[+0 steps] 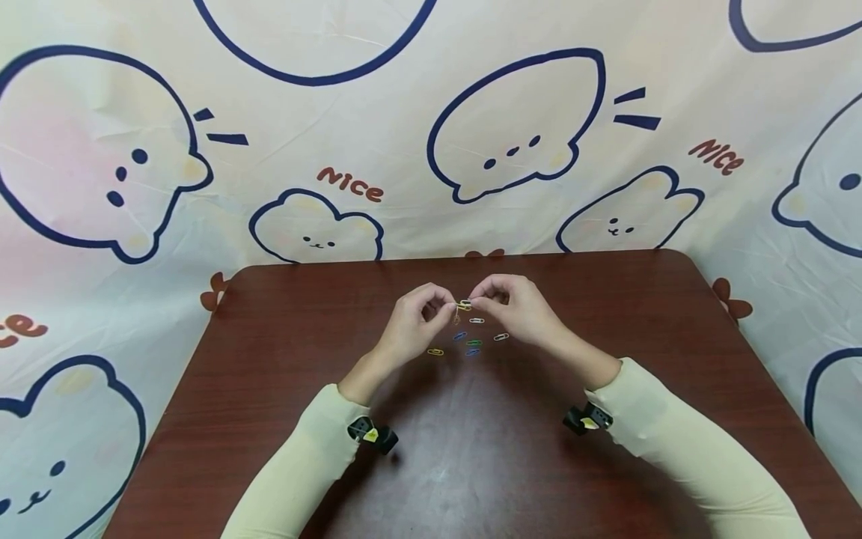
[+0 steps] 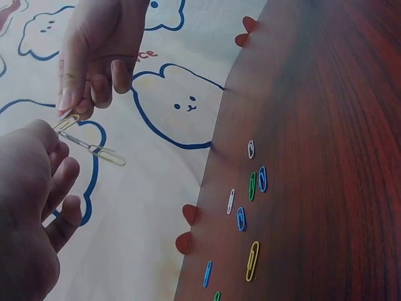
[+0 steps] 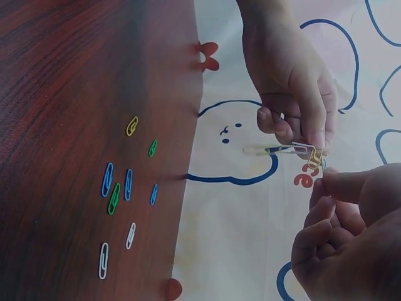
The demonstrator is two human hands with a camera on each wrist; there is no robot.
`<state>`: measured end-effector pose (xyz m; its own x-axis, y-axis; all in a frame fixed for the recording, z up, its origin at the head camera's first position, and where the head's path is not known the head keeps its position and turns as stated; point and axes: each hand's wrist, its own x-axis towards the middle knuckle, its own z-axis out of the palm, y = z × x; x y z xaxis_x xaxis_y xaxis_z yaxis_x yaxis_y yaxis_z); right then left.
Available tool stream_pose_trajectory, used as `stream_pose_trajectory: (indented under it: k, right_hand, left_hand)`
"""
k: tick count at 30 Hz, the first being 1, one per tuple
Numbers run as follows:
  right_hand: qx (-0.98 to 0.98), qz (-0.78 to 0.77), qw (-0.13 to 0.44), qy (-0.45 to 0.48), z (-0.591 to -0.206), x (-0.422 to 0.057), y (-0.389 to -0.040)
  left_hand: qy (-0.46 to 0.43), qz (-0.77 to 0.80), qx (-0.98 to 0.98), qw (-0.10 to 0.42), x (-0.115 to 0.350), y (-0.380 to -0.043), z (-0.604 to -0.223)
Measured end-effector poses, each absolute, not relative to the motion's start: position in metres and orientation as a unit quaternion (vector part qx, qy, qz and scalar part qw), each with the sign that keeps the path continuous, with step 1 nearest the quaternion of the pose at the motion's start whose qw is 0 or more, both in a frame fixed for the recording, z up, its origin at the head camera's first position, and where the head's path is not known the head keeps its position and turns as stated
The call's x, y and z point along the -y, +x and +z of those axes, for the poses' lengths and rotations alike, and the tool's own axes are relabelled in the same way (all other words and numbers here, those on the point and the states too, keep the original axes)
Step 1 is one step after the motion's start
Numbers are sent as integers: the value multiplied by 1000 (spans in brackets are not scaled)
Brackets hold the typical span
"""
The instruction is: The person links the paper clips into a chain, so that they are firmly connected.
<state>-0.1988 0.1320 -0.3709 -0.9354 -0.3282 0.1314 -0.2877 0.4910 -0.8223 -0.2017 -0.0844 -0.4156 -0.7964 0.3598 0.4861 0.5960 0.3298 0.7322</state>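
Note:
My left hand (image 1: 417,318) pinches a yellow paper clip (image 3: 316,158) between thumb and forefinger, above the table's far part. From this clip a short chain dangles, with a white paper clip (image 2: 75,140) and a lower yellow paper clip (image 2: 108,155). Facing it, my right hand (image 1: 521,307) pinches a small pale paper clip (image 1: 466,302) right at the yellow one. The fingertips of both hands nearly meet there. Whether the pale clip is hooked through the yellow one, I cannot tell.
Below the hands, several loose paper clips lie on the dark wooden table (image 1: 444,464): white (image 1: 477,320), blue (image 1: 460,336), green (image 1: 474,343) and yellow (image 1: 435,352). A cloth (image 1: 404,135) printed with cartoon animals hangs behind the table's far edge.

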Motion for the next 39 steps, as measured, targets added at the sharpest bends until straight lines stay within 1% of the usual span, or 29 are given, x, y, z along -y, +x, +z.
stream_pose_trajectory:
  k: [11,19,30,35,39]
  right_hand:
    - [-868,-464,21,-177,-372,-135,-199]
    - [-870,-460,15,-174,-373,-135,-199]
    - [-866,-466,-16,-181,-377,-135,-197]
    - [-868,-462,-32,-179,-379,-136,-197]
    - [-870,-461,-26,-172,-379,-137,-197]
  left_hand:
    - [-293,-509,797,143,89,-204,-415]
    - [-282,-500,809,124,90,-202,-418]
    - [-268,-490,824,96,90,-200,-421]
    - [-274,-498,817,99,88,-201,-418]
    - [-270,-496,818,111,88,-200,-416]
